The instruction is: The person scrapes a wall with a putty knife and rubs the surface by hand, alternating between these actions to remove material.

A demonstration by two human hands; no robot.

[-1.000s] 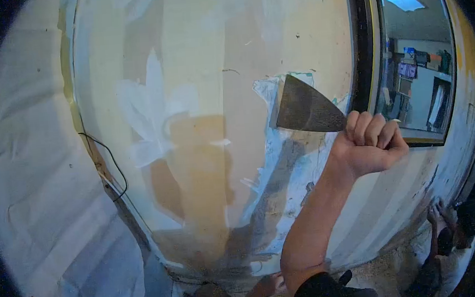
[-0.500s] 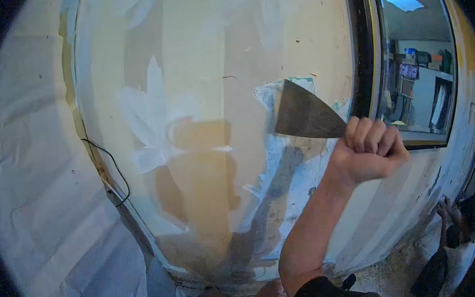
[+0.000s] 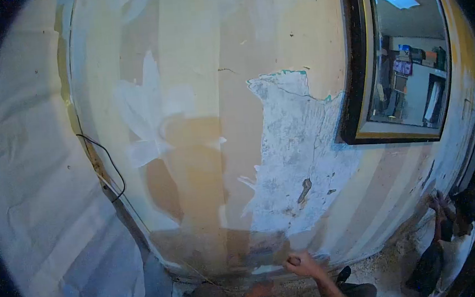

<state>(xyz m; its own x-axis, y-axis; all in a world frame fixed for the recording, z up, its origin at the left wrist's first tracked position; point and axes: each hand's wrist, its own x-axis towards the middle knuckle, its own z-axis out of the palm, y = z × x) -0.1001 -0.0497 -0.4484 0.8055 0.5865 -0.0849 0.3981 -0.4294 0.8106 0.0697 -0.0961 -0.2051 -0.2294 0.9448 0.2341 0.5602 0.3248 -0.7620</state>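
Note:
At the bottom middle my right hand (image 3: 304, 264) is closed low in front of the wall, with the brown end of the scraper's handle (image 3: 294, 260) showing in the fist. The blade cannot be made out. Left of it, near the floor, my left hand (image 3: 262, 288) is dim and blurred, its fingers unclear. Above both hands the striped wall (image 3: 189, 102) has a large bare whitish patch (image 3: 289, 133), with ragged green-tinged edges, a thin crack and a dark gouge.
A framed mirror (image 3: 405, 88) hangs at the right. Pale sheeting (image 3: 32, 164) covers the left side, beside a black cable (image 3: 118, 172). Another person's hands (image 3: 438, 201) are low at the far right, by the wall. Debris lies on the floor (image 3: 389, 273).
My right hand has dropped from beside the mirror to the bottom middle, uncovering the bare patch. The scraper blade no longer shows against the wall. My left hand has shifted slightly left.

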